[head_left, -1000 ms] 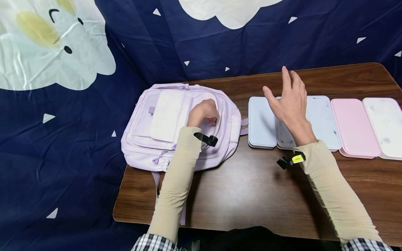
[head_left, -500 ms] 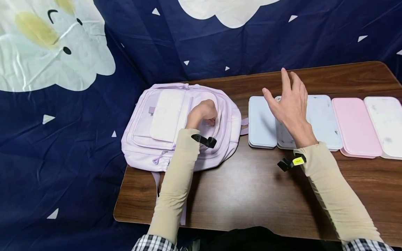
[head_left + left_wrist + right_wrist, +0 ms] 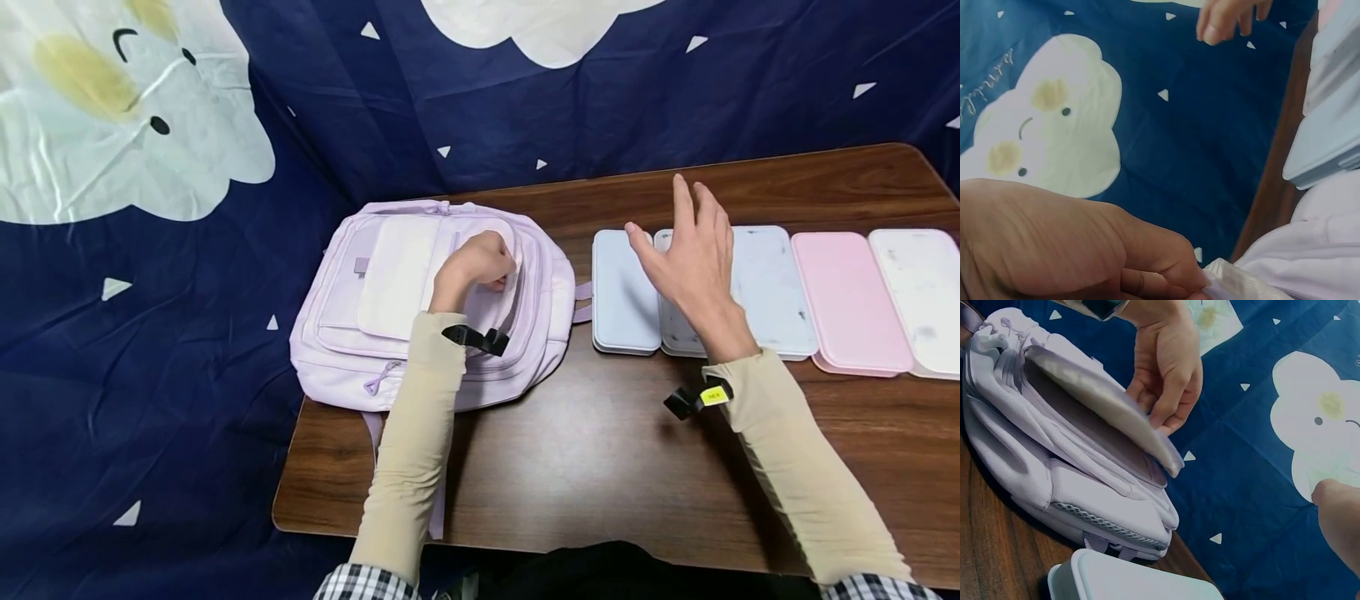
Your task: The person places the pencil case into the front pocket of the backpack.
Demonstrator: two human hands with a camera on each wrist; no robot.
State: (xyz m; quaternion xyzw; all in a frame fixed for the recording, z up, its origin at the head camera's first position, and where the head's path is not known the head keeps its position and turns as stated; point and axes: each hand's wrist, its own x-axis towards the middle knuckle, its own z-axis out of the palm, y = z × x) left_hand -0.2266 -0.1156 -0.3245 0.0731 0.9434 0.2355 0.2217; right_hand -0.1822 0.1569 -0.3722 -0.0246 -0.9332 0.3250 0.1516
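Note:
A pale lilac backpack [image 3: 397, 275] lies on its back at the left of the table. My left hand [image 3: 480, 260] pinches the edge of its front pocket panel [image 3: 1100, 400] between thumb and fingers. Seen from the right wrist, the panel is lifted and a long gap shows beneath it; what lies inside is too dark to tell. In the left wrist view the pinched fabric [image 3: 1241, 284] shows at the thumb tip. My right hand [image 3: 693, 254] hovers with fingers spread above a row of flat boxes, nearest the light blue boxes [image 3: 624, 292]. It holds nothing.
Farther right in the row lie a pink box [image 3: 851, 300] and a white box [image 3: 918, 300]. Backpack straps [image 3: 583, 302] reach toward the first blue box. A navy curtain [image 3: 480, 108] hangs behind the wooden table [image 3: 570, 450].
My left hand has shifted a little to the left with the panel edge, and the pocket gap has widened. The right hand has come slightly lower, with its fingers still spread.

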